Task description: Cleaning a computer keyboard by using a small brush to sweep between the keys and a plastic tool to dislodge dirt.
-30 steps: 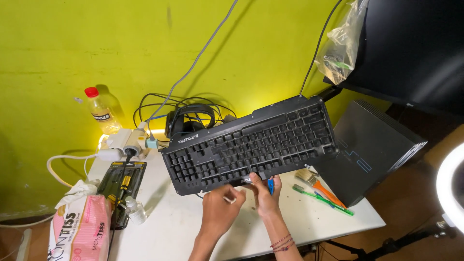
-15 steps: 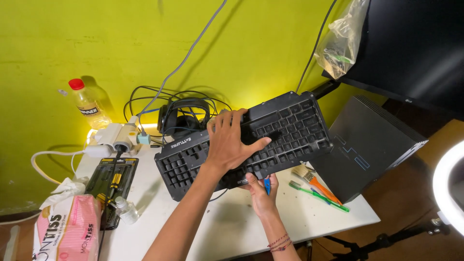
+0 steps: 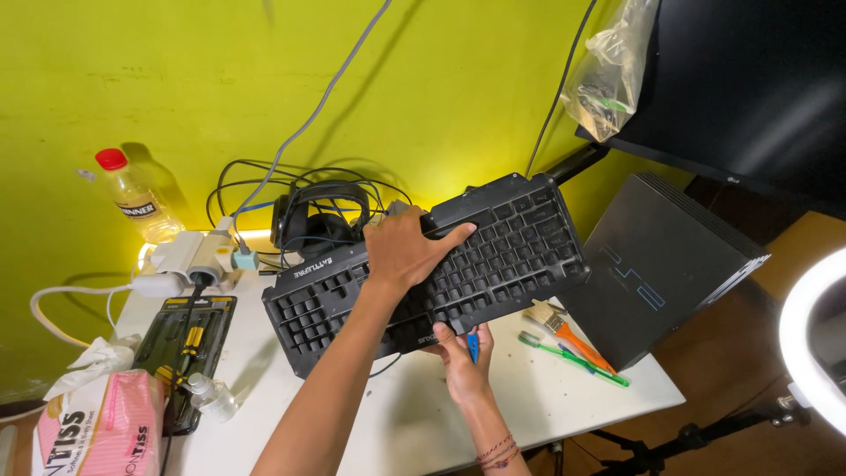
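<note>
Up off the white table (image 3: 538,392), the black keyboard (image 3: 520,242) tilts between both hands: the left hand (image 3: 404,249) lies spread across its keys, gripping the top edge, while the right hand (image 3: 460,361) clasps the lower edge (a blue tool (image 3: 473,345) pinched there too).

The keyboard (image 3: 423,273) is matt black plastic, its keys faintly shiny. The tabletop (image 3: 573,397) is smooth, white and slightly glossy. At its right edge the console (image 3: 656,264) is ribbed black plastic with a dull sheen. At the back left corner the bottle (image 3: 134,196) is clear plastic with a red cap. The tissue pack (image 3: 106,432) at the front left corner is soft glossy film.
</note>
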